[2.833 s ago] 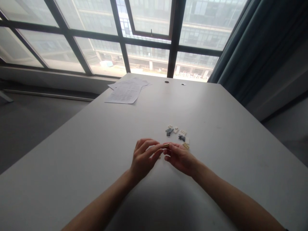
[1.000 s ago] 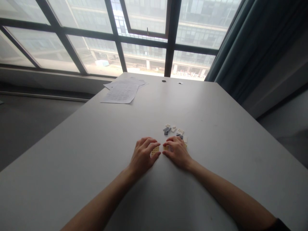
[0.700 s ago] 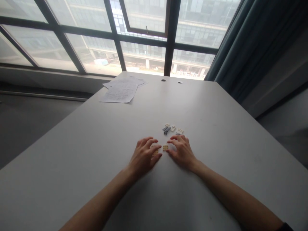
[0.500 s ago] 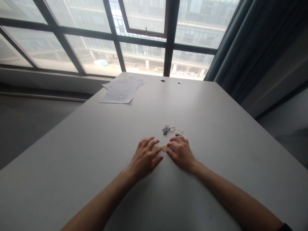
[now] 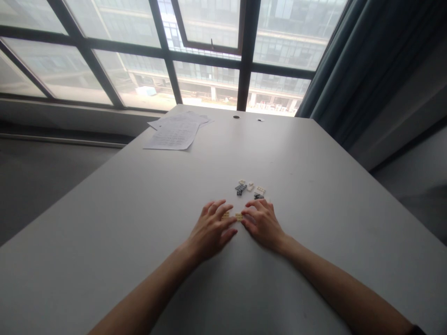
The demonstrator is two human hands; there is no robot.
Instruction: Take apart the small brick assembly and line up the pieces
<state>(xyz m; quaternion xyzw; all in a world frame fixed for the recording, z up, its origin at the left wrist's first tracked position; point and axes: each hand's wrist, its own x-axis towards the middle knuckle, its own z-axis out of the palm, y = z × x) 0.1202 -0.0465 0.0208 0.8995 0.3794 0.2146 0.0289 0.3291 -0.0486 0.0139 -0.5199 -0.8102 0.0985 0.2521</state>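
Two small yellow toy building bricks lie on the white table, close to my hands. My left hand (image 5: 212, 229) arches palm-down with its fingers apart, partly covering the left yellow brick (image 5: 225, 215). Its index fingertip reaches the near left edge of the right yellow brick (image 5: 239, 217). On the other side, my right hand (image 5: 261, 219) has its thumb and index finger closed at the right end of that brick. Just beyond the right hand's knuckles sits a dark brick (image 5: 258, 196), partly hidden.
Beyond my hands lie grey bricks (image 5: 240, 189), a white brick (image 5: 260, 190) and other small pale pieces. Printed paper sheets (image 5: 174, 135) rest at the table's far left. Two round holes are near the far edge, before a window; a dark curtain (image 5: 335, 79) hangs at right.
Both hands have shifted very slightly. More of the dark brick beyond my right hand shows now. The loose bricks stay where they were.
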